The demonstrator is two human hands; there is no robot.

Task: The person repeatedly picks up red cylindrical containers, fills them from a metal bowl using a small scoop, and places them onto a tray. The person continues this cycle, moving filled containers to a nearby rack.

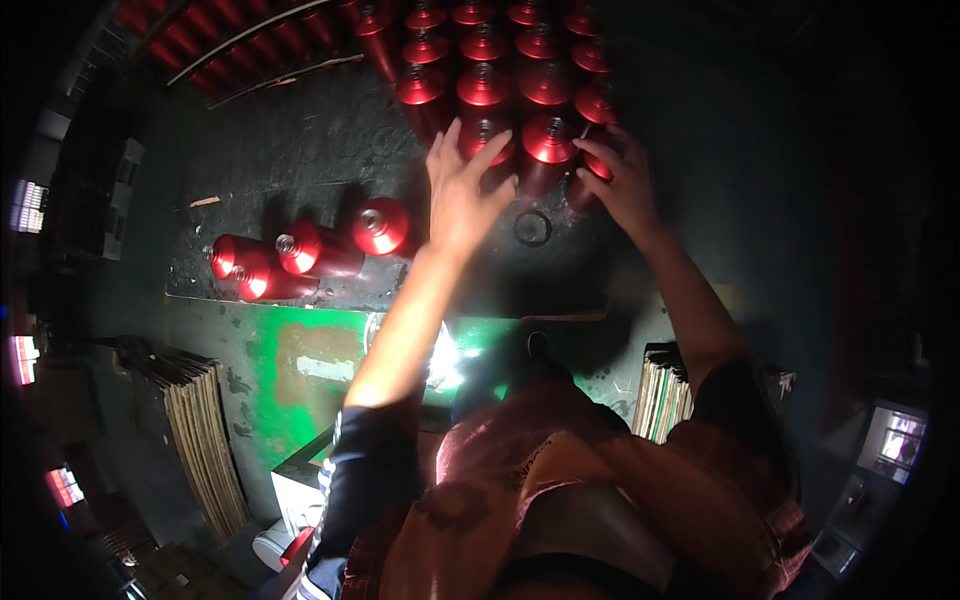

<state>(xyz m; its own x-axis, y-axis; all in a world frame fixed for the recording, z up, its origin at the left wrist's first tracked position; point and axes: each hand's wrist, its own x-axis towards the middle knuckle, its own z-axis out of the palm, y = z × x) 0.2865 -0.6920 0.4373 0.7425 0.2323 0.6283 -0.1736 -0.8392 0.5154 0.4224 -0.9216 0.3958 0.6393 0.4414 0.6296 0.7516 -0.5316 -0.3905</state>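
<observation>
Red metallic bottles with sloped shoulders and narrow threaded necks stand in close rows at the top of the view. My left hand is over the near end of these rows, fingers spread against the shoulder of one red bottle. Beside it stands another bottle, between my two hands. On the right, my right hand has its thumb and fingers curled round a bottle at the near right corner, partly hiding it. A dark ring lies on the black tabletop below the rows.
Left of my left forearm are several more red bottles, some tilted. More bottles fill the far left behind a thin strip. Stacks of thin boards stand low on the left and at the right. A bright glare hits the green floor.
</observation>
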